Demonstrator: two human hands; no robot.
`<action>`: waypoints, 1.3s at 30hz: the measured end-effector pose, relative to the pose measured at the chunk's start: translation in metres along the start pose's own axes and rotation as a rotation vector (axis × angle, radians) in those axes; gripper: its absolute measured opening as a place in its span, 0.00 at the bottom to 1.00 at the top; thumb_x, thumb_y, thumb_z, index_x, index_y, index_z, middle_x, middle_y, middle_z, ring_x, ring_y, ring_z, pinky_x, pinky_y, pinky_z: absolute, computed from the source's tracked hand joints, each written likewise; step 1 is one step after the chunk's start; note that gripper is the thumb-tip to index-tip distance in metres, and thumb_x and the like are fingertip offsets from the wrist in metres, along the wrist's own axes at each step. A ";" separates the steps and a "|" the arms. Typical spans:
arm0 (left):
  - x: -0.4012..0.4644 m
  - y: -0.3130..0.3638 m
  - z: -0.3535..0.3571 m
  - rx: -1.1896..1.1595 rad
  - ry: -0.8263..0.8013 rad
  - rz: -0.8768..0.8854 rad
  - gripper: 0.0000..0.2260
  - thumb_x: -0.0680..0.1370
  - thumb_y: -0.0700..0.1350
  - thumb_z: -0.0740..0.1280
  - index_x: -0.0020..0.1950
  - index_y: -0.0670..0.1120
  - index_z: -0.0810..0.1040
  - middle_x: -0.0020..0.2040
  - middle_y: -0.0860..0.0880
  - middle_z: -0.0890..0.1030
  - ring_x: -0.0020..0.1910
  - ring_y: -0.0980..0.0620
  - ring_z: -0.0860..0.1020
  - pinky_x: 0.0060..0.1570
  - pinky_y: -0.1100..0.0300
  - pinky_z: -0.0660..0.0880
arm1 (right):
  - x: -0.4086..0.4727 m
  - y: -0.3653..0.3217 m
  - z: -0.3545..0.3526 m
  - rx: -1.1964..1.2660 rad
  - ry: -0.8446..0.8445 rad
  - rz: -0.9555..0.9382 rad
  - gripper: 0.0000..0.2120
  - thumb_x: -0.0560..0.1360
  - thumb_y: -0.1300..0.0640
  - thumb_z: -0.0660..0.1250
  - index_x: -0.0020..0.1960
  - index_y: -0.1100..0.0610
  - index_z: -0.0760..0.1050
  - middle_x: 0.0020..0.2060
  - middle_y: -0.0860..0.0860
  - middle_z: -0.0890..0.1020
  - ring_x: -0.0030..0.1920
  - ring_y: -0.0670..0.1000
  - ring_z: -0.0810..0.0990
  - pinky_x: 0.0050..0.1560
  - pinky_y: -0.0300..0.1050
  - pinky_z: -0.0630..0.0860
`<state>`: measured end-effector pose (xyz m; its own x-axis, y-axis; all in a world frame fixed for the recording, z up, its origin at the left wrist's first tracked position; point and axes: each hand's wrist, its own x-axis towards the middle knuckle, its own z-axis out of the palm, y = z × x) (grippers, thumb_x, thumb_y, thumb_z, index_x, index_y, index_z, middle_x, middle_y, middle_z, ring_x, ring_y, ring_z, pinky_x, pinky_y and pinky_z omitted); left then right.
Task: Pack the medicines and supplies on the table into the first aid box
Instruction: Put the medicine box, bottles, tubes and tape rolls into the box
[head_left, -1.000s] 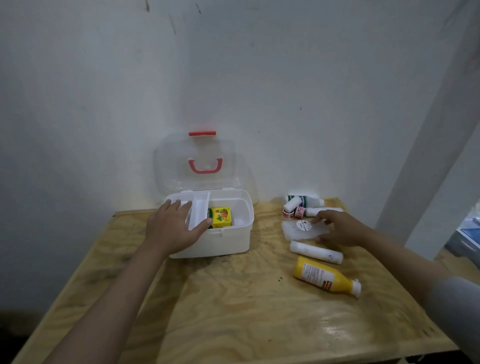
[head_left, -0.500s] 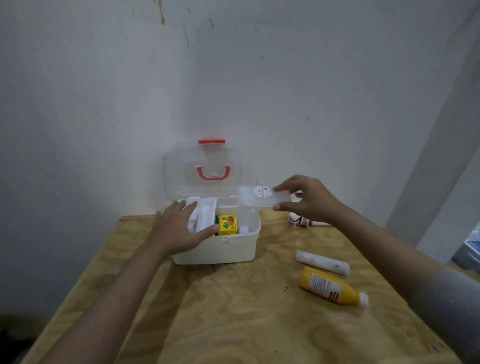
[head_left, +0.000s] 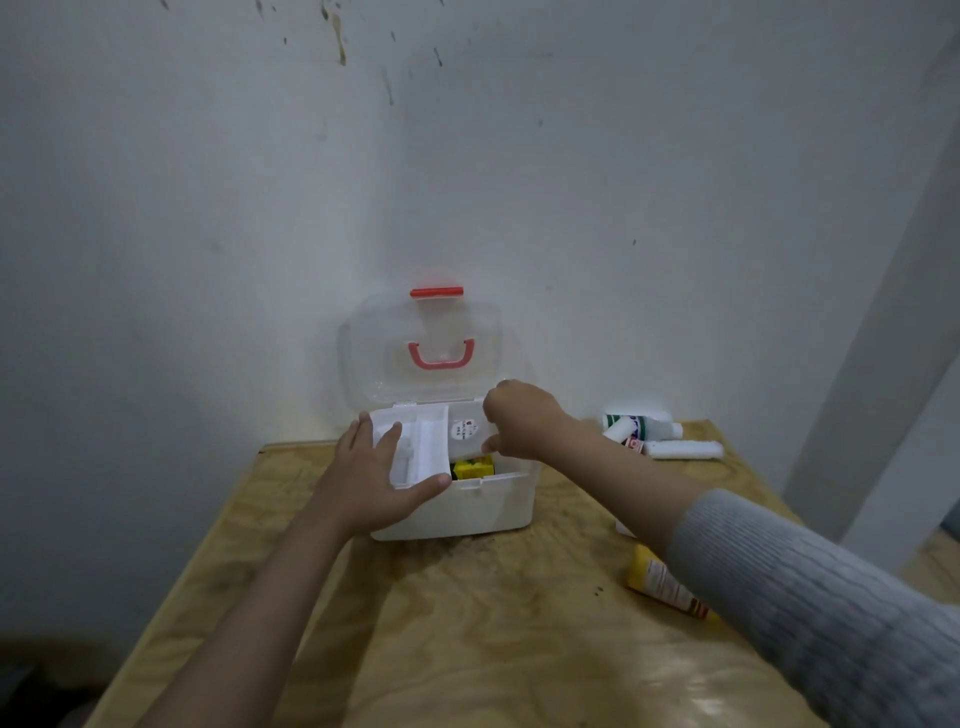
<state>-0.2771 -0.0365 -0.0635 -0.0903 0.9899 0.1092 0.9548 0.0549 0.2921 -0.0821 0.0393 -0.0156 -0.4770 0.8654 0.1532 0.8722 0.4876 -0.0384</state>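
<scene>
The white first aid box (head_left: 488, 506) stands open at the back of the wooden table, its clear lid (head_left: 374, 353) with a red handle upright against the wall. My left hand (head_left: 371, 480) grips the white inner tray (head_left: 415, 447) tilted over the box's left half. My right hand (head_left: 522, 421) holds a flat translucent case (head_left: 465, 431) with a round label over the box's right half. A yellow carton (head_left: 472, 469) lies inside below it. On the table to the right lie a yellow bottle (head_left: 660, 579), a green-and-white bottle (head_left: 644, 423) and a white roll (head_left: 685, 449).
The plywood table (head_left: 467, 634) ends at a front edge near me and a left edge by a dark floor. A white wall rises right behind the box. A pale post stands at the far right.
My right hand has lifted the translucent case off the table, carried it left and brought it down over the open box. My left hand has stayed on the tray.
</scene>
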 end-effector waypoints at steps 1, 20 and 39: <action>0.000 0.000 0.000 -0.004 0.009 0.002 0.59 0.50 0.83 0.44 0.76 0.54 0.52 0.79 0.47 0.46 0.77 0.45 0.47 0.71 0.43 0.55 | 0.001 -0.002 0.004 0.004 -0.017 -0.005 0.20 0.68 0.50 0.74 0.53 0.61 0.76 0.51 0.58 0.79 0.51 0.57 0.79 0.44 0.47 0.74; -0.001 0.000 0.003 0.000 0.045 -0.001 0.51 0.59 0.78 0.52 0.76 0.53 0.54 0.79 0.48 0.49 0.77 0.45 0.49 0.70 0.43 0.57 | 0.029 -0.014 0.023 0.620 -0.150 0.471 0.18 0.65 0.60 0.78 0.51 0.63 0.77 0.46 0.57 0.81 0.44 0.55 0.82 0.45 0.45 0.82; -0.002 -0.004 0.003 -0.052 0.075 0.000 0.59 0.51 0.84 0.45 0.76 0.53 0.56 0.79 0.47 0.50 0.77 0.47 0.49 0.71 0.45 0.57 | -0.045 0.131 0.005 0.883 0.281 0.610 0.11 0.70 0.67 0.70 0.52 0.62 0.81 0.50 0.58 0.84 0.48 0.52 0.79 0.50 0.45 0.76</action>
<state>-0.2799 -0.0379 -0.0674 -0.1128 0.9773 0.1796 0.9391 0.0458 0.3407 0.0530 0.0650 -0.0329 0.1454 0.9859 0.0832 0.5158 -0.0038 -0.8567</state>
